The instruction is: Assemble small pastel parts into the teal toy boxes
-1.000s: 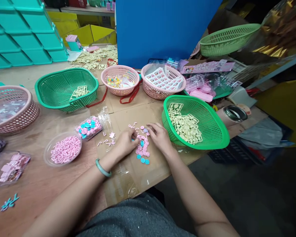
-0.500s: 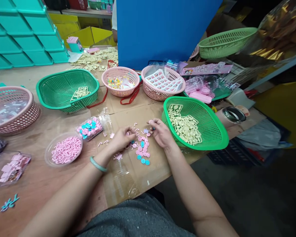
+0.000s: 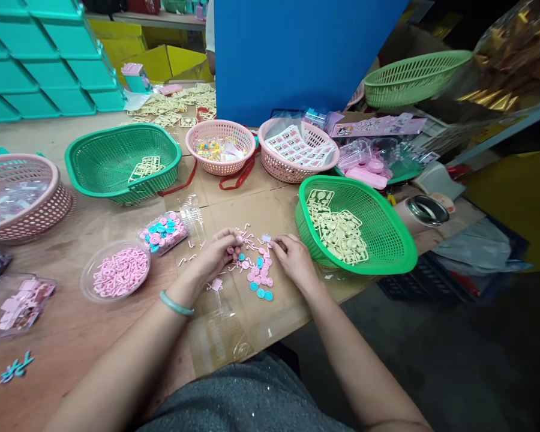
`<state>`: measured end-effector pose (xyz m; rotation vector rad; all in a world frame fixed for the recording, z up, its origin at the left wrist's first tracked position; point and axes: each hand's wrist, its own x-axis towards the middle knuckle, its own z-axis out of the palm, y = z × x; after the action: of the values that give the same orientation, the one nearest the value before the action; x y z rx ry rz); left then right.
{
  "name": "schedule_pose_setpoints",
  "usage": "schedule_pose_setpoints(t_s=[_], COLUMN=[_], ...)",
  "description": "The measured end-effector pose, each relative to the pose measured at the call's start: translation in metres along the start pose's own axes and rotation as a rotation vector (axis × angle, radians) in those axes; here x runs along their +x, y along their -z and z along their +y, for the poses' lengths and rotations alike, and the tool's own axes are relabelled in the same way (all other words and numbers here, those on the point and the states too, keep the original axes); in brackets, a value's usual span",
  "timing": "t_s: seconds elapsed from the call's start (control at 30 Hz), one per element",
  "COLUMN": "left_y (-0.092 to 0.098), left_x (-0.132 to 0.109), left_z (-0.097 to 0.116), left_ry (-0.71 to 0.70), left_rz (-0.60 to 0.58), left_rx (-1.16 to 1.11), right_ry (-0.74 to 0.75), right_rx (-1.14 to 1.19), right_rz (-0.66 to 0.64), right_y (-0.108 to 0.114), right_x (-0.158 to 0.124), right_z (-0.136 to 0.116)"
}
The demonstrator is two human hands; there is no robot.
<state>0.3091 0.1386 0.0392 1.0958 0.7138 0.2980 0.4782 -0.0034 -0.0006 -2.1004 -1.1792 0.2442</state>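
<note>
My left hand (image 3: 216, 257) is closed in a pinch, with a small pink disc (image 3: 230, 249) showing at its fingertips. Opposite it, my right hand (image 3: 293, 257) has thumb and fingers pressed together; whatever may be between them is too small to name. A loose spread of pink discs (image 3: 261, 273) lies on the cardboard between my hands, with several blue discs (image 3: 261, 293) at its near edge. Small pink hooks (image 3: 247, 239) are scattered just beyond. A pale purple square piece (image 3: 266, 238) lies close to my right fingertips.
Left of my hands are a clear box of pink and blue discs (image 3: 183, 228) and a round tub (image 3: 86, 282) of pink hooks. A bright green basket (image 3: 387, 240) with cream frames stands close on the right. Pink baskets (image 3: 220, 165) and a dark green basket (image 3: 78, 162) stand behind.
My right hand has turned over and come down to the loose pieces, its fingers now together. My left hand has shifted slightly left, and a pink disc now shows in it.
</note>
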Motion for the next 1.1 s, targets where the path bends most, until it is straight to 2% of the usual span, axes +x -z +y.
schedule_pose_setpoints(t_s=[0.07,0.13,0.2,0.27,0.37,0.43,0.5,0.57,0.63,0.7,0.77,0.83,0.87,0.93,1.03,1.1], left_y=[0.009,0.015,0.016,0.013,0.006,0.002,-0.001,-0.003,-0.003,-0.001,0.004,0.014,0.021,0.036,0.064,0.083], left_x=[-0.008,-0.013,-0.014,-0.011,-0.005,-0.003,-0.002,-0.004,-0.007,-0.012,-0.017,-0.024,-0.027,-0.034,-0.039,-0.038], left_z=[0.004,0.003,-0.001,-0.006,-0.011,-0.012,-0.012,-0.012,-0.012,-0.009,-0.003,0.008,0.015,0.030,0.048,0.055], left_ry=[0.048,0.057,0.008,-0.108,-0.255,-0.266,-0.259,-0.259,-0.259,-0.195,-0.107,-0.074,-0.089,-0.144,-0.247,-0.319], left_rz=[-0.026,-0.005,0.041,0.072,0.047,0.018,0.009,0.015,0.023,0.030,0.039,0.058,0.078,0.138,0.265,0.356], left_rx=[-0.204,-0.176,0.084,0.474,0.926,1.028,1.035,1.019,1.007,0.812,0.376,-0.119,-0.293,-0.499,-0.638,-0.691], right_ry=[0.005,0.001,-0.002,-0.010,-0.004,0.014,0.010,-0.047,-0.163,-0.301,-0.437,-0.560,-0.613,-0.681,-0.662,-0.615], right_rx=[0.005,0.040,0.074,0.083,0.061,0.063,0.099,0.190,0.406,0.796,1.242,1.554,1.638,1.725,1.784,1.784], right_rz=[-0.028,-0.037,-0.033,-0.033,-0.076,-0.109,-0.122,-0.080,-0.002,0.061,0.058,0.005,-0.032,-0.104,-0.170,-0.159], right_y=[-0.002,-0.003,-0.002,-0.002,0.000,0.000,0.000,0.000,0.001,0.001,-0.003,-0.013,-0.022,-0.045,-0.085,-0.109], right_x=[0.002,0.004,0.005,0.005,0.004,0.002,0.000,-0.001,-0.001,0.004,0.012,0.023,0.029,0.040,0.054,0.062], right_z=[0.001,0.002,0.002,0.001,-0.003,-0.006,-0.009,-0.012,-0.016,-0.024,-0.038,-0.060,-0.074,-0.105,-0.150,-0.174])
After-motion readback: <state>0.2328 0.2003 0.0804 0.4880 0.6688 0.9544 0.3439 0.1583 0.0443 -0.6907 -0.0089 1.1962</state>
